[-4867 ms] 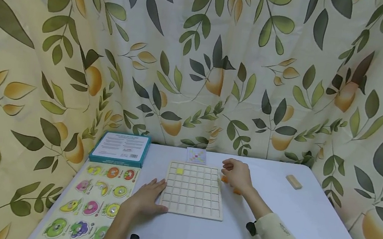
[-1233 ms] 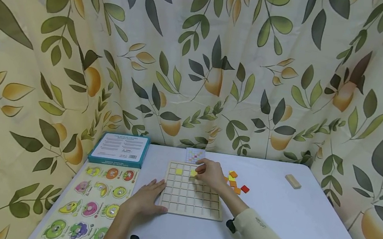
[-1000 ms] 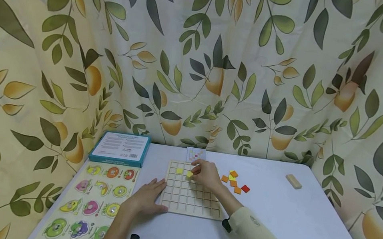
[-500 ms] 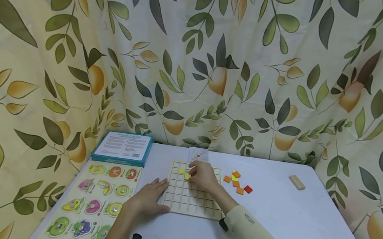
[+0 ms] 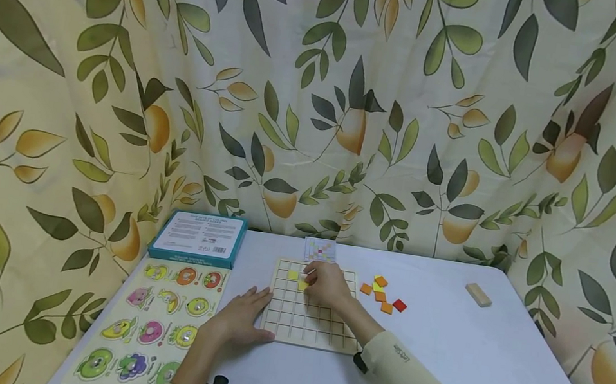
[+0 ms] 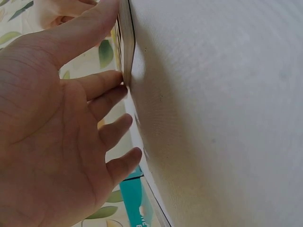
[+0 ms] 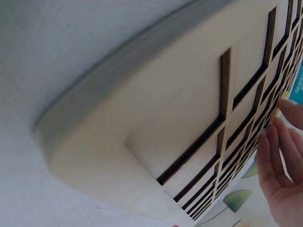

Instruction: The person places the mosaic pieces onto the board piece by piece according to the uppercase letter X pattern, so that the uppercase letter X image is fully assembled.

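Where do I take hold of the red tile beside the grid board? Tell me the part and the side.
Pinch the red tile by two opposite edges, coming from above and from its right. It lies flat on the table, so only its thin edges offer a grip; orange tiles crowd its left, while its right side is free.

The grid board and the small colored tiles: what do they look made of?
Grid board: seemingly pale unfinished wood, matte, with dark, perhaps laser-cut lines between cells, plain in the right wrist view. Loose tiles: flat squares with opaque orange, yellow and red matte faces, probably painted wood, though plastic cannot be ruled out.
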A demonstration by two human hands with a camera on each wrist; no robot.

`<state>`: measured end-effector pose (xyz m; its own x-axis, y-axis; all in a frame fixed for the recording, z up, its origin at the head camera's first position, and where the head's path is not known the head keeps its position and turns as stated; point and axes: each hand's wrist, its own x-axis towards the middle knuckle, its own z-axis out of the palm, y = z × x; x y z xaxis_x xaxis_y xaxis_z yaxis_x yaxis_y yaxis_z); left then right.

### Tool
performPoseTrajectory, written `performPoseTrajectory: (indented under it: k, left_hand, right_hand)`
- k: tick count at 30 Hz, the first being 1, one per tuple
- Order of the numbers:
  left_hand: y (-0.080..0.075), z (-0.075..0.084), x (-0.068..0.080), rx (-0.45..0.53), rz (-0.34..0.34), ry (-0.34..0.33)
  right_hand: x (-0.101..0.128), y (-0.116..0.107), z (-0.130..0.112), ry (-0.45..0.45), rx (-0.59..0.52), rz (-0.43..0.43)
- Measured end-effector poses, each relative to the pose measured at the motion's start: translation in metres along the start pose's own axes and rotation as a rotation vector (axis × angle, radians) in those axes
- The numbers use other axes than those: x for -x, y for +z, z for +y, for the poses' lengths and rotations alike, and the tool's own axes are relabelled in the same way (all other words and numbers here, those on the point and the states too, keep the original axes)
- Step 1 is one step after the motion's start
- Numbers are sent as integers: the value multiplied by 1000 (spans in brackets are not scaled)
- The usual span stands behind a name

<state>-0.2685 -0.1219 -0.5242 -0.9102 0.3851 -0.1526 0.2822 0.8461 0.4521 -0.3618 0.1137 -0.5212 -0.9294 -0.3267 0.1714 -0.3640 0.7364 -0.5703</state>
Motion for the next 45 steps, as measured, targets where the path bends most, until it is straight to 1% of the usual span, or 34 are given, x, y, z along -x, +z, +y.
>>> performPoseTrajectory:
  k: [4,10,13,17,22,26,32,34,41,45]
  left_hand:
    - [0,1,0,4,5,-2]
    - [-2,1,1,7,3,6]
    - [-2,1,1,5,2,10]
    - [-2,2,2,4,1,17]
    - [0,3,2,5,6,27]
    - [0,2,2,9,5,30]
    - [-1,0,2,9,12,21]
    - [-1,-1,3,10,12,23]
    - [0,-1,3,17,8,20]
    - [0,0,3,22,13,23]
  right_hand:
    - [1,-1,2,-1,-30,-1]
    - [3,-4,6,34,-94,24]
    - [4,-9,8,44,-120,43]
    - [6,-22,11,59,-142,74]
    - [14,-41,21,78,-136,117]
    - [25,-56,32,91,-125,145]
    - [43,-77,53,87,-84,183]
    - [49,-84,59,100,-90,191]
    - [71,-100,80,162,-55,193]
    - [82,-108,92,203,-15,163]
